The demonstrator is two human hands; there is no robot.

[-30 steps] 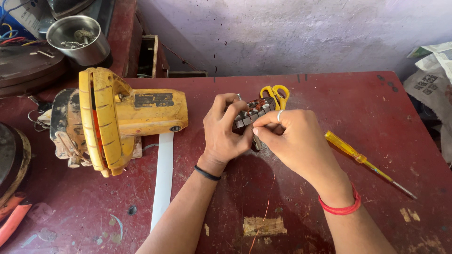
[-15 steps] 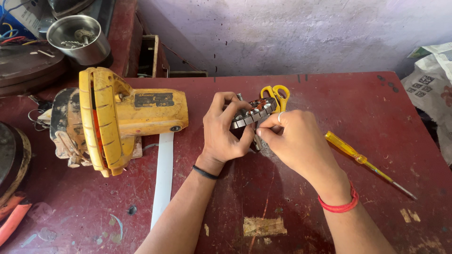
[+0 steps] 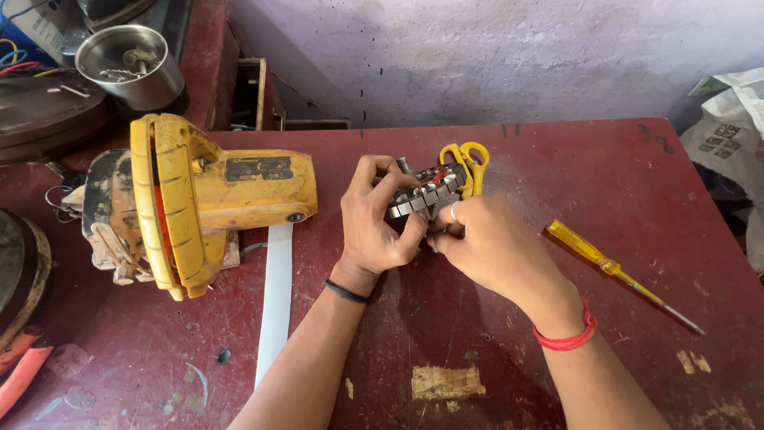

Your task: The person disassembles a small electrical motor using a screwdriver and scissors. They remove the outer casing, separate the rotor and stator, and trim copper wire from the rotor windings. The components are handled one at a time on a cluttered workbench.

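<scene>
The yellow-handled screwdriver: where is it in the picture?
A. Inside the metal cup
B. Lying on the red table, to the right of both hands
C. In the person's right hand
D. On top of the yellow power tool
B: the yellow-handled screwdriver lies flat on the red table, apart from the right hand and the left hand, which both hold a small ribbed metal part.

On the table (image 3: pixel 605 183), the power tool (image 3: pixel 199 199) lies at nine o'clock of the hands, screwdriver (image 3: pixel 613 271) at three, scissors (image 3: pixel 468 163) at twelve, bowl (image 3: pixel 127 60) at ten.
</scene>
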